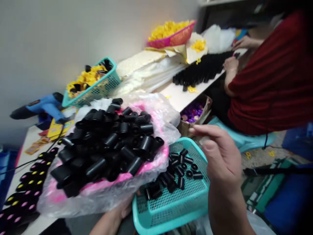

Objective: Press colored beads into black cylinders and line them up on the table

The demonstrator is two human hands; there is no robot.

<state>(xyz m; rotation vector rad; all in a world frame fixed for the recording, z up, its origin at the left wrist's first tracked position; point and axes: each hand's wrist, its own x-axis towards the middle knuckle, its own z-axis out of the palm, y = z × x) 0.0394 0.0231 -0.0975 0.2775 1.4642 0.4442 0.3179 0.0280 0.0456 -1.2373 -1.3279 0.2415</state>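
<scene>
A pink basket (144, 167) lined with clear plastic (97, 206) is heaped with short black plastic tubes (110, 140). It tilts toward me, and my left hand (126, 206) holds it from beneath at its near right edge, the fingers mostly hidden. Right of it, a turquoise basket (168, 213) has more black tubes (179, 173) lying loose inside. My right hand (223, 155) is raised over that basket's right rim. Its thumb and index finger are apart, with nothing clearly visible between them.
Rows of black pieces with yellow and pink ends (26, 182) stand at left, near a blue heat gun (46, 106). A turquoise basket of yellow parts (90, 78) sits behind. A co-worker in a red top (271, 81) handles black pieces (205, 70) at the table.
</scene>
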